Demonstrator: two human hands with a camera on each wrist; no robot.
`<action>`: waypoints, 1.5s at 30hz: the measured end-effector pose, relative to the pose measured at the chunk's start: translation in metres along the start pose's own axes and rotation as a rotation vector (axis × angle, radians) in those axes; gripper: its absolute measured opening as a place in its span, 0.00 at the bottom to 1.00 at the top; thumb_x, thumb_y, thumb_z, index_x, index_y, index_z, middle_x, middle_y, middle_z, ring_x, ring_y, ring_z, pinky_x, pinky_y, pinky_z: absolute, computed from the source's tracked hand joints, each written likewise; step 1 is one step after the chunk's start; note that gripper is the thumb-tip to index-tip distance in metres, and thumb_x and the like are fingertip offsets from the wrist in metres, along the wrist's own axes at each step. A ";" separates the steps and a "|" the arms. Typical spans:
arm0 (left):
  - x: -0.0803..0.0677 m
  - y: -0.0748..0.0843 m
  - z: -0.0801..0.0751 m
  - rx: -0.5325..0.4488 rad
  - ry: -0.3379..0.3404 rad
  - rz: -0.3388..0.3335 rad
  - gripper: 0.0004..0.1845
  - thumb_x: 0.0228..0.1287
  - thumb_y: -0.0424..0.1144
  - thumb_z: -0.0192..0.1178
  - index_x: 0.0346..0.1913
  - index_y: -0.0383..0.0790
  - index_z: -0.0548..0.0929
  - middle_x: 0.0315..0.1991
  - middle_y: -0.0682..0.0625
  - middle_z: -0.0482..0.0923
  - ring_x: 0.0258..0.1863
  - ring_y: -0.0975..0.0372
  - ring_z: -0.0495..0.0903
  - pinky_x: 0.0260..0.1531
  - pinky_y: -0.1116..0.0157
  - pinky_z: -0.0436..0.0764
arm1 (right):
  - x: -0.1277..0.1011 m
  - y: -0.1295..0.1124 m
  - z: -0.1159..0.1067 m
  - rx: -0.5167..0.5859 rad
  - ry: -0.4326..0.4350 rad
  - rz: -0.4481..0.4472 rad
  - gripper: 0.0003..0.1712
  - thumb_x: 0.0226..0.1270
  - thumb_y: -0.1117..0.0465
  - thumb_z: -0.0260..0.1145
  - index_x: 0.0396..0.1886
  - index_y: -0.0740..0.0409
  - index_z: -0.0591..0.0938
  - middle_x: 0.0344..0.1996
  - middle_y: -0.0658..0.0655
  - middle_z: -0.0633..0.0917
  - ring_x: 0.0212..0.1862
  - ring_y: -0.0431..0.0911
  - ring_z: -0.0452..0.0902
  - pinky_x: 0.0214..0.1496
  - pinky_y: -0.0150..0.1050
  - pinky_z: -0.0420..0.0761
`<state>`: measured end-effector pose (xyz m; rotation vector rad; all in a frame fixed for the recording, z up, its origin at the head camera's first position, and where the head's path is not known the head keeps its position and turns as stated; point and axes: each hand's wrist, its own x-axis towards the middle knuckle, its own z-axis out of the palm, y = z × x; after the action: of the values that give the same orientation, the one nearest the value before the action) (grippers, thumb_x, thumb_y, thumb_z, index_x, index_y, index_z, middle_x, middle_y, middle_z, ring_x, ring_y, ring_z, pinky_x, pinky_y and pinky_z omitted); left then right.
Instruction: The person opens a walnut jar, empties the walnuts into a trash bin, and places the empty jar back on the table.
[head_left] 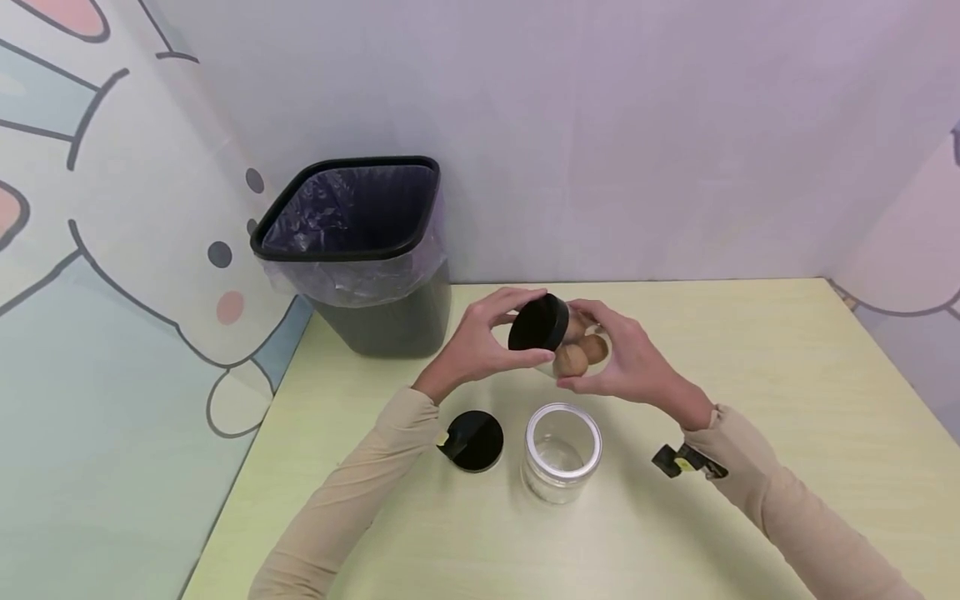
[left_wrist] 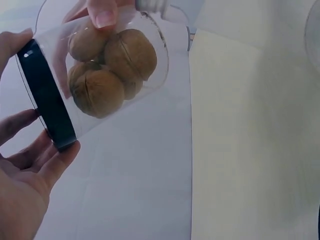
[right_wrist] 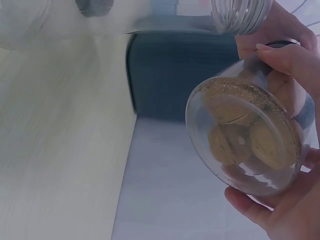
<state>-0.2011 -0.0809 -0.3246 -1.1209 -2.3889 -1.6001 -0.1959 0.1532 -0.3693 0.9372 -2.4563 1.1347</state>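
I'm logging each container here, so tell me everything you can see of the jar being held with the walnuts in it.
The jar is a clear, plastic-looking round container with a black lid still on it. It lies tipped on its side in the air above the table, lid end toward the left hand, base toward the right hand. Several brown walnuts rest inside, with crumbs against the base. The left hand's fingers curl round the lid; the right hand grips the body. Nothing else touches it.
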 end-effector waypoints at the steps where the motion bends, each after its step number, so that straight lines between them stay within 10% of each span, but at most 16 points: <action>1: 0.000 0.001 0.000 -0.005 0.001 -0.005 0.35 0.47 0.32 0.72 0.62 0.33 0.73 0.56 0.40 0.74 0.56 0.52 0.73 0.53 0.53 0.75 | 0.000 0.000 0.000 -0.006 0.000 -0.002 0.52 0.32 0.52 0.83 0.61 0.56 0.69 0.46 0.47 0.79 0.45 0.39 0.76 0.47 0.37 0.76; 14: 0.005 -0.031 0.004 -0.009 -0.004 -0.056 0.39 0.46 0.42 0.75 0.65 0.48 0.72 0.60 0.54 0.72 0.58 0.62 0.70 0.54 0.59 0.74 | 0.001 0.000 0.001 -0.036 0.033 -0.065 0.53 0.31 0.51 0.82 0.61 0.59 0.69 0.44 0.49 0.79 0.44 0.40 0.76 0.45 0.39 0.77; 28: 0.012 -0.037 0.005 0.421 -0.020 0.366 0.33 0.60 0.59 0.55 0.66 0.48 0.69 0.53 0.48 0.68 0.44 0.63 0.72 0.44 0.71 0.74 | 0.003 -0.001 -0.005 0.061 -0.052 -0.031 0.52 0.33 0.51 0.83 0.62 0.50 0.69 0.47 0.45 0.80 0.45 0.38 0.74 0.46 0.36 0.73; 45: 0.010 -0.031 0.014 0.366 0.061 0.345 0.28 0.56 0.50 0.61 0.60 0.43 0.74 0.46 0.47 0.70 0.38 0.61 0.73 0.37 0.69 0.75 | 0.004 -0.036 -0.010 0.060 -0.018 -0.039 0.48 0.29 0.65 0.83 0.57 0.66 0.72 0.45 0.57 0.82 0.42 0.47 0.77 0.45 0.37 0.74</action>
<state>-0.2220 -0.0708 -0.3514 -1.2904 -2.1755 -1.0261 -0.1754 0.1418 -0.3397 1.0127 -2.4193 1.1976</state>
